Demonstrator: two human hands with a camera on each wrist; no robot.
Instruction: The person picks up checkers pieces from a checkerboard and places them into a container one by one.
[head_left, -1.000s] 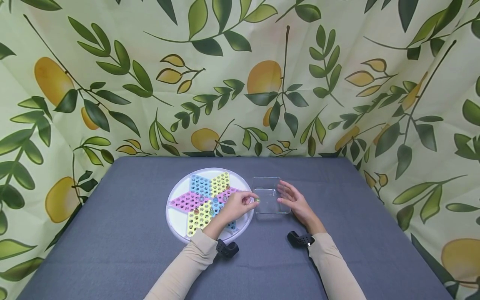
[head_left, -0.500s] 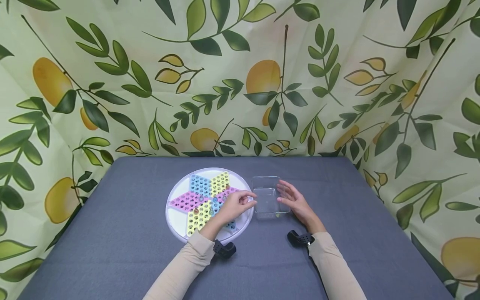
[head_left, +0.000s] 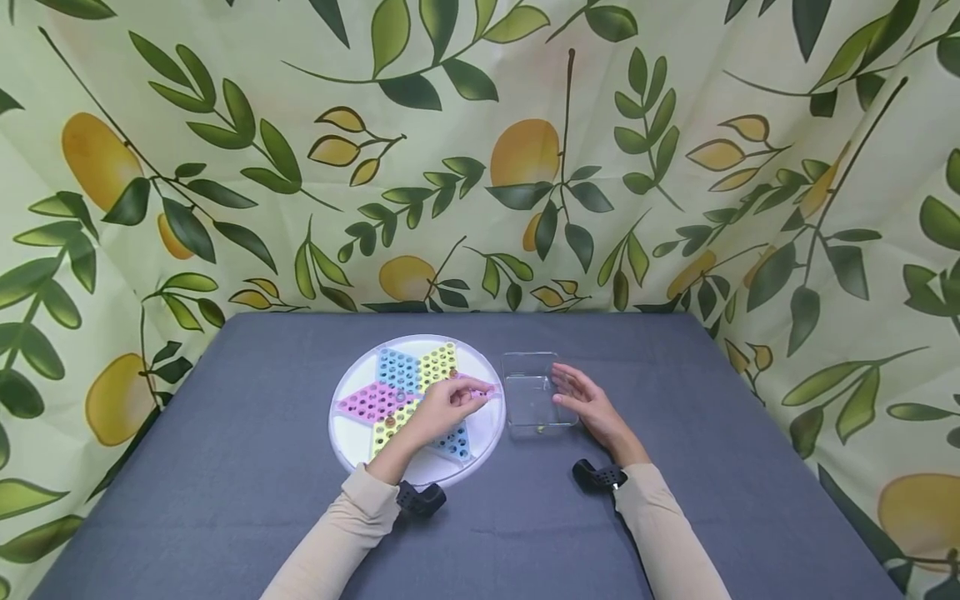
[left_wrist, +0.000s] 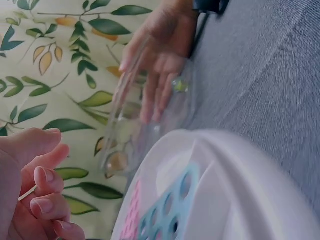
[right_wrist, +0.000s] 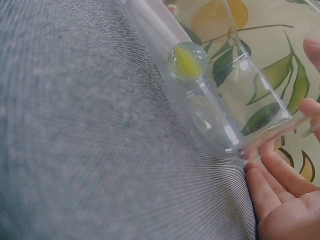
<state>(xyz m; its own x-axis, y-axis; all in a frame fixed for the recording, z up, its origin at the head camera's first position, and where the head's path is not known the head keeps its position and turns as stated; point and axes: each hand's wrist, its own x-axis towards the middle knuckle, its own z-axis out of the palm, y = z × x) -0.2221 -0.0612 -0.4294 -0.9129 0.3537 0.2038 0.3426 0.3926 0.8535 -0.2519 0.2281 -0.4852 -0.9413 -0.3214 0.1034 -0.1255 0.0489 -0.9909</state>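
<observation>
A round white Chinese checkers board (head_left: 348,437) with a pink, blue and yellow star of holes lies on the table. Over its right half hovers my left hand (head_left: 441,412), fingers loosely bent, with nothing visible between thumb and fingertips (left_wrist: 47,175). Right of the board stands a clear plastic box (head_left: 525,358). One glass marble (right_wrist: 187,61) with a yellow-green swirl lies inside, along the near wall. My right hand (head_left: 597,412) rests at the box's right side, fingers relaxed and extended. A brown-red marble (head_left: 390,422) sits in the board; my left hand hides others.
A grey cloth (head_left: 247,500) covers the table. Behind and to both sides hangs a curtain (head_left: 450,225) printed with leaves and fruit. The board's right edge stands close to the box.
My left hand has let go of the green-yellow marble, now in the box, and has drawn back left over the board. The marble has rolled left. My right hand has stayed in place.
</observation>
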